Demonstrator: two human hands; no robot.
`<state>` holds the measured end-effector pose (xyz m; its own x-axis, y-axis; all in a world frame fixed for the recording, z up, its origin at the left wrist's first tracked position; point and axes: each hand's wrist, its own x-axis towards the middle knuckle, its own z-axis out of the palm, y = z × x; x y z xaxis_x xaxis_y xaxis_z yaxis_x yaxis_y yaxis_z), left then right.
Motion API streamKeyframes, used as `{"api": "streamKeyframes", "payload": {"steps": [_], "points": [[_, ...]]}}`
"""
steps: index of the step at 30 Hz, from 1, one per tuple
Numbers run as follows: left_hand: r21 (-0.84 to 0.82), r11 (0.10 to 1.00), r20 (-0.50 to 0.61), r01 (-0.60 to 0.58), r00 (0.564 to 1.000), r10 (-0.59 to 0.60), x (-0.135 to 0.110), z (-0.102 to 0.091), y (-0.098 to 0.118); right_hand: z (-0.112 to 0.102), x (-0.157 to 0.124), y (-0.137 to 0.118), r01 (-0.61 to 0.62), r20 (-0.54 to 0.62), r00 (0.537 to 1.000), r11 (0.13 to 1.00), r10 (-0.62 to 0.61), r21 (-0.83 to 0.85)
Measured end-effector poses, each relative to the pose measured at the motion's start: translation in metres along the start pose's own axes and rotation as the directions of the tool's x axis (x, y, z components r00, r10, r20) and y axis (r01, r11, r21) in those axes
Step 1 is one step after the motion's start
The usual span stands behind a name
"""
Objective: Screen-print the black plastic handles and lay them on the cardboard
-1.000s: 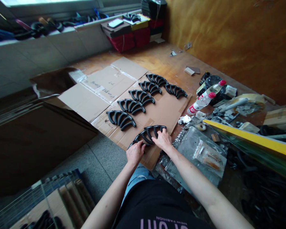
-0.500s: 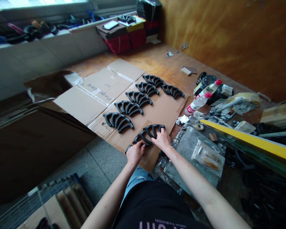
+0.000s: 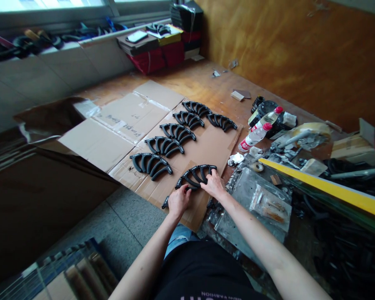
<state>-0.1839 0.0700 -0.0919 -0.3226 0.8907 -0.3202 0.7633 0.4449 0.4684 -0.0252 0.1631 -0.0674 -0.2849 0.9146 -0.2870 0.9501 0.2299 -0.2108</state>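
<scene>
Flattened brown cardboard (image 3: 212,146) lies on a wooden floor, with several groups of black curved plastic pieces fanned out on it in rows. My left hand (image 3: 178,201) rests with curled fingers on the near end of the closest group of black curved pieces (image 3: 195,175). My right hand (image 3: 214,185) presses its fingers on the right side of the same group. Another such group (image 3: 150,164) lies just left of it, and one (image 3: 221,121) sits at the far right. A single black piece (image 3: 165,203) pokes out beside my left hand.
Two plastic bottles with red caps (image 3: 256,133) lie right of the cardboard. A yellow bar (image 3: 325,189), a grey metal sheet (image 3: 256,200) and dark clutter fill the right. Dark cardboard sheets (image 3: 43,196) lie left. Red boxes (image 3: 158,56) stand by the wall.
The view has drifted, shifting everything slightly left and down. Both hands stay on the nearest group, nudging its pieces closer together; one black piece now shows apart beside my left hand.
</scene>
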Motion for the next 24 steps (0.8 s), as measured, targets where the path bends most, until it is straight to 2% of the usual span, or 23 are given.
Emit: {"api": "streamKeyframes", "payload": {"steps": [3, 7, 10, 13, 18, 21, 24], "points": [[-0.004, 1.000, 0.010, -0.022, 1.000, 0.022, 0.001, -0.001, 0.000, -0.003, -0.003, 0.000, 0.025, 0.011, 1.000, 1.000, -0.025, -0.005], [-0.023, 0.999, 0.035, -0.037, 0.999, 0.038, 0.003, -0.004, -0.001, -0.004, -0.012, -0.004, 0.120, -0.086, 0.989, 0.993, -0.121, -0.009], [-0.039, 0.998, 0.055, -0.043, 0.997, 0.046, 0.003, -0.008, 0.001, 0.002, -0.017, -0.016, 0.209, -0.022, 0.978, 0.977, -0.208, 0.041], [-0.035, 0.999, 0.066, -0.038, 0.997, 0.040, 0.004, -0.010, 0.003, 0.010, -0.018, -0.028, 0.183, 0.029, 0.982, 0.982, -0.185, 0.049], [0.019, 0.997, 0.081, -0.077, 0.994, 0.075, 0.004, -0.011, 0.004, 0.019, -0.018, -0.041, 0.158, -0.004, 0.987, 0.987, -0.158, 0.000], [0.071, 0.986, 0.052, -0.152, 0.988, 0.148, 0.009, -0.012, 0.004, 0.020, -0.015, -0.043, 0.118, -0.034, 0.993, 0.993, -0.117, 0.026], [0.092, 0.961, -0.017, -0.261, 0.965, 0.263, 0.033, -0.018, 0.017, 0.013, 0.002, -0.039, 0.035, -0.128, 0.991, 0.996, -0.024, 0.087]]}}
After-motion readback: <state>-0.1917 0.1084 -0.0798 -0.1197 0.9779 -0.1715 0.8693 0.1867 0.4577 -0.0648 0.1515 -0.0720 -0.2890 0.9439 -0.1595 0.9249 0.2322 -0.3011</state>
